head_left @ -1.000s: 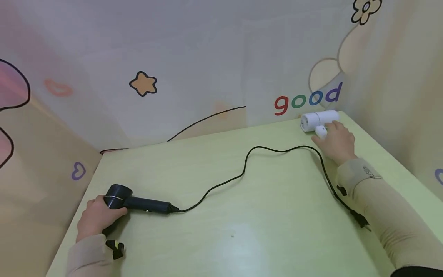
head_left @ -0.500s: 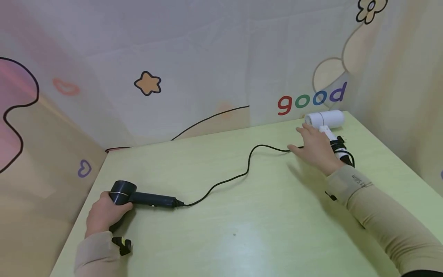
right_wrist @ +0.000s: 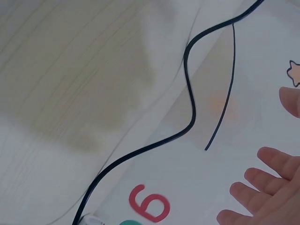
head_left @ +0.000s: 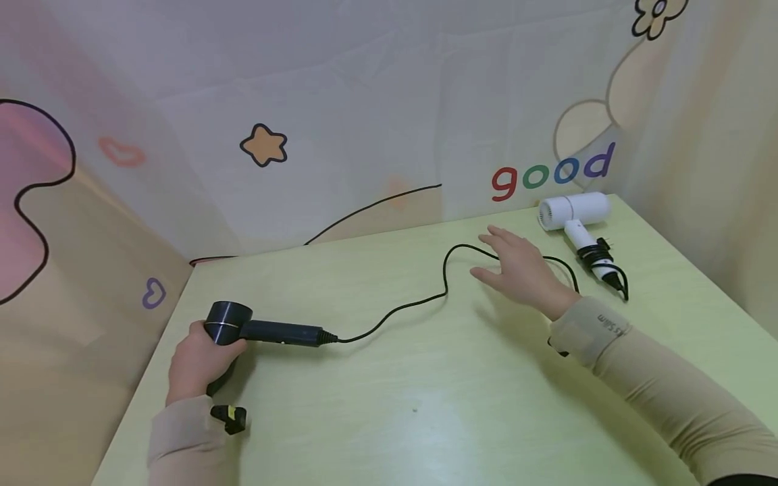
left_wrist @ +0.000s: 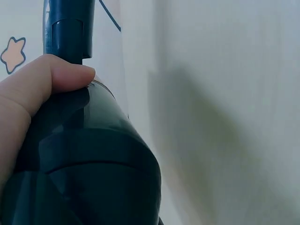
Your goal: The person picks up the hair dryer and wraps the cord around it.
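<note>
A dark navy hair dryer (head_left: 282,333) is at the left of the table, its handle pointing right. My left hand (head_left: 197,364) grips it by the head; in the left wrist view the thumb (left_wrist: 70,77) presses across the barrel beside the handle. From the handle a black cord (head_left: 395,309) winds to the right. Above that cord my right hand (head_left: 523,273) hovers with fingers spread and nothing in it. To its right lies a white hair dryer (head_left: 577,210), a black cord (head_left: 595,255) wrapped round its handle. The far end of the navy dryer's cord is hidden behind my right arm.
The pale green table (head_left: 377,405) meets a printed cloth backdrop (head_left: 365,101) at its rear and sides. The white dryer sits in the far right corner, close to the backdrop.
My right hand has left the white hair dryer's handle and moved left over the cord. The left hand, still holding the navy hair dryer, has shifted slightly up and right in view.
</note>
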Tool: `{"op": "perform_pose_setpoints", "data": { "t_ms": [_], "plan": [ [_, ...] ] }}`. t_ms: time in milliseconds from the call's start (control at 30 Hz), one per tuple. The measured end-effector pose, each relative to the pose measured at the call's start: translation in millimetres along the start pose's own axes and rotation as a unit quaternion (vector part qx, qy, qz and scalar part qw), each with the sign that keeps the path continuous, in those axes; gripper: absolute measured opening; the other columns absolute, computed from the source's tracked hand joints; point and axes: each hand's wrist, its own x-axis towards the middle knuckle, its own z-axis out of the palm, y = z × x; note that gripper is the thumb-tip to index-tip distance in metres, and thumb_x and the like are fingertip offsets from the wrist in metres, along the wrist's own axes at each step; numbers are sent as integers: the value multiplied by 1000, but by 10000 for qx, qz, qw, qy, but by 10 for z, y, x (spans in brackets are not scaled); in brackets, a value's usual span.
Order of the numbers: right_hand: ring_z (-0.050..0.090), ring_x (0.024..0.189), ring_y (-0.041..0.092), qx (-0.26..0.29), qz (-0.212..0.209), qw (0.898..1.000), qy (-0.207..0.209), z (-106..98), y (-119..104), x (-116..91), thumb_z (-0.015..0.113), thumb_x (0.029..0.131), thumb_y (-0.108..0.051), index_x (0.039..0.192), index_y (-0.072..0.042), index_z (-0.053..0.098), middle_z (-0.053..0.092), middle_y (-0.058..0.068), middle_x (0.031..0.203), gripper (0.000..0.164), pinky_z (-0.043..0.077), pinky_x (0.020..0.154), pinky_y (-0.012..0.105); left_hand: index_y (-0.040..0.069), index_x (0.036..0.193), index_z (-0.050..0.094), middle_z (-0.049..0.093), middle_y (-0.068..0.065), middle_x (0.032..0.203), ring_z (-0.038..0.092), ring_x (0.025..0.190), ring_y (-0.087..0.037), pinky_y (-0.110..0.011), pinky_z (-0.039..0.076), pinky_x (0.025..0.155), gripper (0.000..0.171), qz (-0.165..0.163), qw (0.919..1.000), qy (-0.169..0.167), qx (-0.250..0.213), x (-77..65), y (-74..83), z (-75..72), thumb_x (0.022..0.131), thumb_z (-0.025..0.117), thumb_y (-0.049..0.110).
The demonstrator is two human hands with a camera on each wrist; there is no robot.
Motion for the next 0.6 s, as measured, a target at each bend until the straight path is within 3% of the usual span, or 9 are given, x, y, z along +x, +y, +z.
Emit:
{"op": "perform_pose_setpoints", "data": {
  "t_ms": [367,600],
  "plan": [
    [32,137,38,206,-455,9986,-173,135,-278,-20,64,88,-37,139,-2,43,33,18,150,65,26,111,53,-14,132,31,57,-35,107,59,83,-39,-40,45,61,82,36,9996,212,-199,-41,246,3,78,64,39],
    [34,138,34,376,-590,9965,-447,250,-418,-9,64,88,-38,141,-5,42,37,15,148,66,28,111,51,-14,134,30,56,-35,110,58,88,-41,-45,46,68,83,26,9989,285,-375,-75,446,-5,79,64,38]
  ]
}}
